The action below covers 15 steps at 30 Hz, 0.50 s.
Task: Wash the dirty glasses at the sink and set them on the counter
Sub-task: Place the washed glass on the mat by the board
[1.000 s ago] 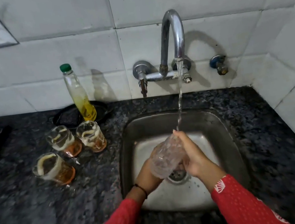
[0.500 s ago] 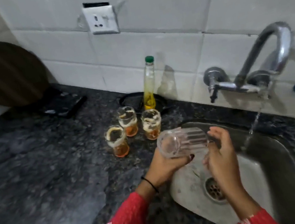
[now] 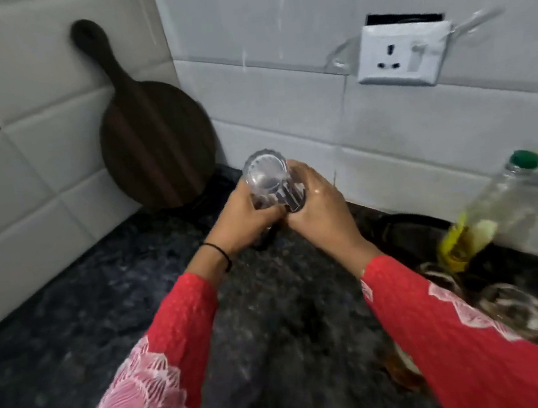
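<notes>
While both hands, left (image 3: 245, 219) and right (image 3: 319, 212), grip the clear ribbed glass (image 3: 269, 181) above the dark speckled stone surface (image 3: 69, 318), wet fingers could let it slip and shatter.

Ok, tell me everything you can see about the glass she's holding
The glass is clear and ribbed, looks empty and rinsed, with no residue visible. It is tipped, its round opening facing the camera. Both hands grip it, left hand and right hand, above the dark speckled counter, near the corner by the wooden board.
</notes>
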Each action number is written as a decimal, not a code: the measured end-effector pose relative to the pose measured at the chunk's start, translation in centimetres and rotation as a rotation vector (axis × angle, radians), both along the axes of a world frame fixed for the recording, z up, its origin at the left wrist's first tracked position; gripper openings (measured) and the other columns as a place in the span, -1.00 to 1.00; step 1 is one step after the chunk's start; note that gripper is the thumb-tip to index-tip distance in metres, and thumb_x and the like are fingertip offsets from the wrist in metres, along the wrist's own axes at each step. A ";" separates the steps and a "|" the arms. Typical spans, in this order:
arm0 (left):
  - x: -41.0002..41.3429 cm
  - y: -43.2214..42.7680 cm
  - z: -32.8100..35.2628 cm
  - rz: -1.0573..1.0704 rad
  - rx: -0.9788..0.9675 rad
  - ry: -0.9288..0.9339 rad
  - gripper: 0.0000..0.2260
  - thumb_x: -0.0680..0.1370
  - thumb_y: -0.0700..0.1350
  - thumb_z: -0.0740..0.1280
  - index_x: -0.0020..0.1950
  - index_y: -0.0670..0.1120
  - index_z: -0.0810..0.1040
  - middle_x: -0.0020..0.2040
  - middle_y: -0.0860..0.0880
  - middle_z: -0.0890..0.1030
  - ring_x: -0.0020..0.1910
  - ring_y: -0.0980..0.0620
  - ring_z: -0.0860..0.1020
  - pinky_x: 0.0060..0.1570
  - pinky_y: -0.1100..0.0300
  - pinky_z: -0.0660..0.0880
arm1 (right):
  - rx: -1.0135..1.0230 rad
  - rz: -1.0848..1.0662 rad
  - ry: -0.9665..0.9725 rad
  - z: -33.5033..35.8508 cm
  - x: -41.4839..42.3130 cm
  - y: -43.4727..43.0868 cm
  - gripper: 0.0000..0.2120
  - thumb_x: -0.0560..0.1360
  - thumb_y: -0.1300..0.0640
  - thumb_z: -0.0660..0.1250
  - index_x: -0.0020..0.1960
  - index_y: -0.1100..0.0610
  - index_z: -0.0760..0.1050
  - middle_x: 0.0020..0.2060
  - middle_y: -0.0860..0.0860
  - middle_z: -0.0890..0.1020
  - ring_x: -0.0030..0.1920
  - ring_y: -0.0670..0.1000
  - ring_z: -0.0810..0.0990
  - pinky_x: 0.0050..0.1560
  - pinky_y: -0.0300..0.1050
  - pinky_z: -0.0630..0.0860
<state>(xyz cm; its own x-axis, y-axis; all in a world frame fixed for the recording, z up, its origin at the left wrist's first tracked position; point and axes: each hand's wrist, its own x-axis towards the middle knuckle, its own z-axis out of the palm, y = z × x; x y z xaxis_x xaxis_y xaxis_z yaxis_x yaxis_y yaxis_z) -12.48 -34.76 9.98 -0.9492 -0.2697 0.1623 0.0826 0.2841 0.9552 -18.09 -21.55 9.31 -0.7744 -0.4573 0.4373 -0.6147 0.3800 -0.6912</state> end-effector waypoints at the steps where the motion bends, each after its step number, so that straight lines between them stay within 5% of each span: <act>1: -1.5 -2.5 -0.5 0.007 0.047 -0.029 -0.52 0.37 -0.32 0.44 0.26 -0.29 0.43 0.07 -0.12 0.62 -0.06 0.20 0.60 0.03 0.24 0.53 | -0.015 0.009 -0.051 -0.6 -1.4 -2.5 -0.40 0.28 0.22 0.44 0.30 0.07 0.44 0.13 0.02 0.63 0.12 0.03 0.60 0.15 -0.09 0.51; 4: -5.6 -8.1 -2.2 0.031 0.173 -0.070 -0.56 0.40 -0.39 0.43 0.23 -0.23 0.42 0.13 -0.16 0.59 0.10 -0.03 0.58 0.14 0.13 0.54 | -0.036 -0.009 -0.178 -2.3 -5.8 -8.6 -0.48 0.27 0.17 0.49 0.21 0.05 0.47 -0.02 -0.01 0.68 -0.01 0.01 0.65 -0.01 -0.13 0.54; 7: -9.4 -11.6 -3.7 0.063 0.213 -0.067 -0.54 0.45 -0.44 0.35 0.33 -0.23 0.39 0.13 -0.13 0.55 0.10 0.00 0.53 -0.01 0.36 0.53 | -0.041 -0.051 -0.280 -4.6 -10.2 -13.1 -0.49 0.26 0.11 0.56 0.17 0.09 0.49 -0.11 -0.08 0.62 -0.09 -0.08 0.62 -0.14 -0.29 0.44; 11: -13.1 -14.6 -6.8 0.074 0.229 -0.106 -0.52 0.46 -0.44 0.31 0.37 -0.21 0.39 0.19 -0.16 0.54 0.16 0.04 0.49 0.10 0.28 0.49 | -0.046 -0.067 -0.362 -8.4 -14.4 -16.4 -0.46 0.24 0.09 0.58 0.16 0.16 0.51 -0.08 -0.04 0.65 -0.08 -0.07 0.63 -0.04 -0.17 0.55; 15: -14.7 -16.4 -9.0 0.088 0.258 -0.144 -0.53 0.49 -0.47 0.26 0.38 -0.20 0.38 0.14 -0.08 0.52 0.16 0.10 0.46 -0.03 0.42 0.49 | -0.004 -0.051 -0.412 -10.2 -16.2 -18.2 -0.50 0.27 0.11 0.57 0.15 0.12 0.50 -0.10 -0.06 0.62 -0.10 -0.10 0.60 -0.06 -0.22 0.49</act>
<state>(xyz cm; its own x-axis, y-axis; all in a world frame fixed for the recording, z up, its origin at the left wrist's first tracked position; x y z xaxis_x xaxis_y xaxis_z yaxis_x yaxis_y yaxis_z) -27.17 -51.20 0.93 -0.9287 -0.3664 -0.0563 -0.0725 0.0306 0.9969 -34.30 -39.73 -0.91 -0.9067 -0.4125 0.0880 -0.2668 0.3992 -0.8772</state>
